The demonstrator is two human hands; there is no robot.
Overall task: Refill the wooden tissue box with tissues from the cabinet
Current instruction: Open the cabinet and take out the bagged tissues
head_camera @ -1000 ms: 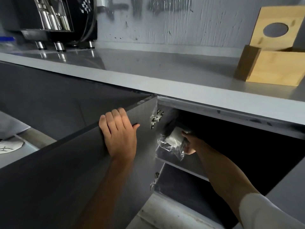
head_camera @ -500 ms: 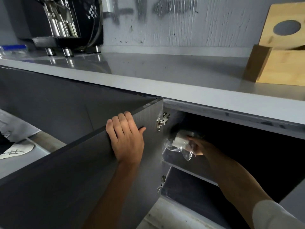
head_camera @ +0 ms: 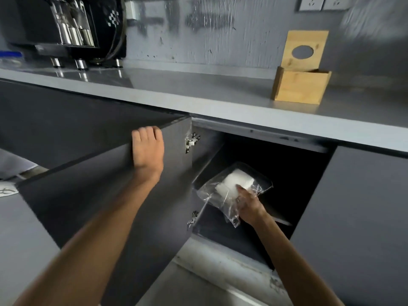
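Observation:
The wooden tissue box (head_camera: 300,88) stands on the grey counter at the right, its lid with a round hole (head_camera: 305,50) tipped up against the wall. Below, the dark cabinet (head_camera: 276,173) is open. My right hand (head_camera: 249,205) grips a clear plastic pack of white tissues (head_camera: 231,184) at the front of the cabinet shelf. My left hand (head_camera: 148,149) is curled over the top edge of the open cabinet door (head_camera: 99,195).
A black coffee machine (head_camera: 66,29) with metal feet stands on the counter (head_camera: 198,93) at the back left. Wall sockets (head_camera: 322,3) sit above the box. A closed cabinet front (head_camera: 357,217) lies to the right of the opening. Pale floor (head_camera: 209,274) shows below.
My right hand has drawn the tissue pack out from deep in the cabinet toward the opening. The view has pulled back and up, showing the whole wooden box. My left hand stays on the door.

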